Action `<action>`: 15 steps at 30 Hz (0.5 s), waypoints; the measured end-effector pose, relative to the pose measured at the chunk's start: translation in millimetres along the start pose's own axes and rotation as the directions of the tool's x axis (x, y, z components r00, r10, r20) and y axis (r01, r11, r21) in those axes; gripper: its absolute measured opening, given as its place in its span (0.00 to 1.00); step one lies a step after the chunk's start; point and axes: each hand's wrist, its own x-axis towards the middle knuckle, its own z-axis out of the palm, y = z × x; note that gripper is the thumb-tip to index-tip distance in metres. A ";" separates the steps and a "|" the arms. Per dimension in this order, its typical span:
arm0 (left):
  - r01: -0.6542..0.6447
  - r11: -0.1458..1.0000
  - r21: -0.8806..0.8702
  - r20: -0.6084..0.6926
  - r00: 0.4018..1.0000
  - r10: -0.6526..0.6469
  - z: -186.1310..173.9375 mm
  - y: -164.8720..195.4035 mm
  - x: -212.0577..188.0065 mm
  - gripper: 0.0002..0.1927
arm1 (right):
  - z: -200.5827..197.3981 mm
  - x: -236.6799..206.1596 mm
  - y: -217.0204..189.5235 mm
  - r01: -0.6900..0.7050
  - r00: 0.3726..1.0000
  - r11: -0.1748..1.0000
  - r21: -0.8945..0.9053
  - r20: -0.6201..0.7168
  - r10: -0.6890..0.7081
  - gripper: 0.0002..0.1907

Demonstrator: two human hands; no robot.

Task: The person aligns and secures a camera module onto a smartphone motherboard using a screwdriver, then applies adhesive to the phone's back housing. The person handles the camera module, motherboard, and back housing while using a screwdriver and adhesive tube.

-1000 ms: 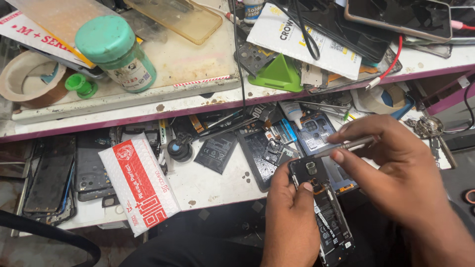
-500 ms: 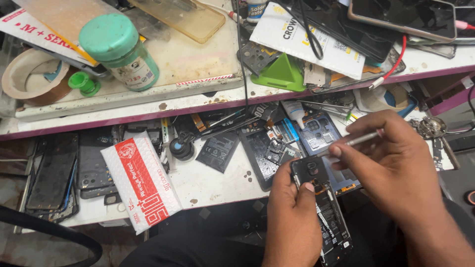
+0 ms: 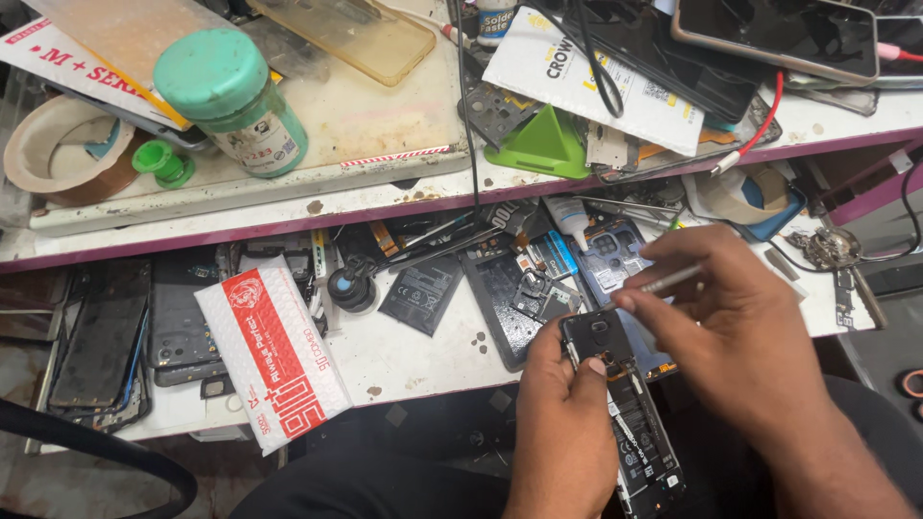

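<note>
The opened phone (image 3: 625,404) sits low in the view, off the front edge of the counter (image 3: 423,356), its back cover removed so the dark board and camera cluster face up. The left hand (image 3: 562,423) is wrapped around its upper part from below, thumb pressed on the face near the camera end, so the body is clamped by its long edges. The right hand (image 3: 731,327) pinches a slim metal tool (image 3: 663,282), probably tweezers or a fine driver, though the tip is too small to read; it lies nearly level just above the top of the phone.

The phone looks light and rigid along the frame, but bare like this it is delicate: exposed board, thin ribbon connectors and small shields would likely bend or tear under a careless thumb. The safe hold is the one shown, on the plastic side rails, with pressure kept off the middle. The smooth frame edges may be slick, so a closed grip around both sides suits it. The tool is stiff, thin and light, and best held close to the tip for control.

On the counter behind lie a white-and-red padded pouch (image 3: 274,356) and a loose battery (image 3: 423,295).
</note>
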 end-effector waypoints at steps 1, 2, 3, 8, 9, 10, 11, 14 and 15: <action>-0.015 1.000 -0.003 -0.001 1.000 0.015 0.7 -0.5 0.0 0.27 | -0.3 -0.5 -0.7 0.000 0.999 1.000 0.027 0.041 -0.001 0.21; -0.030 1.000 -0.006 -0.004 1.000 0.030 1.4 -0.9 0.4 0.27 | -1.9 -0.4 -1.3 -0.003 0.997 0.998 0.055 0.082 -0.002 0.23; -0.042 0.999 -0.007 -0.009 0.999 0.042 2.3 -1.4 0.6 0.27 | -2.8 -0.4 -1.6 -0.008 0.992 0.996 0.084 0.126 -0.003 0.24; -0.027 1.000 -0.002 -0.012 1.000 0.027 7.5 -3.1 0.2 0.27 | -9.0 3.0 3.7 0.058 0.994 0.951 0.304 0.075 -0.085 0.30; -0.020 0.999 0.037 -0.023 1.000 0.021 7.7 -2.4 0.2 0.26 | -10.8 5.0 6.0 0.103 0.987 0.910 0.401 0.076 -0.145 0.34; -0.057 0.998 -0.029 -0.026 0.998 0.057 7.6 -1.5 0.3 0.25 | -13.1 7.3 8.8 0.142 0.986 0.897 0.418 0.023 -0.167 0.34; -0.094 0.991 -0.096 -0.030 0.995 0.092 7.0 -0.2 0.7 0.25 | -15.3 10.6 12.0 0.183 0.982 0.884 0.431 -0.031 -0.188 0.34; -0.093 0.957 -0.274 -0.007 0.995 0.095 2.9 5.2 0.8 0.31 | -24.4 20.8 21.8 0.134 0.990 0.932 0.337 -0.012 -0.138 0.33; -0.077 0.942 -0.328 0.004 0.997 0.083 1.4 6.7 0.7 0.35 | -26.1 23.8 25.2 0.091 0.994 0.954 0.284 0.025 -0.103 0.33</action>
